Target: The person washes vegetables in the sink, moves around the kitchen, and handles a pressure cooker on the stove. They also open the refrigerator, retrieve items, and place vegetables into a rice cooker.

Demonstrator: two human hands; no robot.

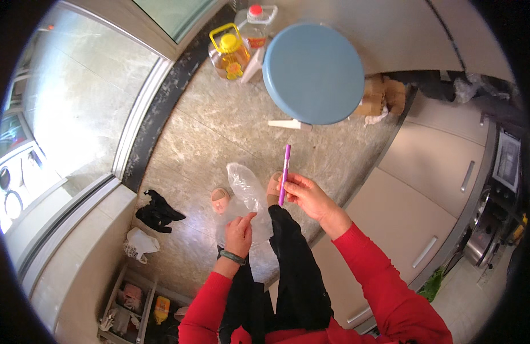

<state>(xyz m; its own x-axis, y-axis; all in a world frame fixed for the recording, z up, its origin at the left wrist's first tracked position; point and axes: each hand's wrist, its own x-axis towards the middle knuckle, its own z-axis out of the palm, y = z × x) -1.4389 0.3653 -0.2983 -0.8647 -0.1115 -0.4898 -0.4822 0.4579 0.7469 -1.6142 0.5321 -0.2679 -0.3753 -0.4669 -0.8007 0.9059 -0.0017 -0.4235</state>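
My right hand [307,194] pinches a purple marker pen [285,172] between thumb and fingers, its length pointing away from me. Below and to the left, my left hand [240,232] grips a clear plastic bag [250,193], which hangs down in front of my legs. A bracelet circles the left wrist. Past the pen, a round blue stool [314,73] with pale legs stands on the floor.
An oil jug [229,56] and a clear jug [256,26] stand beyond the stool's left side. A black bag [158,211] and a white bag [141,244] lie on the floor at left. Cabinets [402,206] line the right; an open drawer [149,309] sits lower left.
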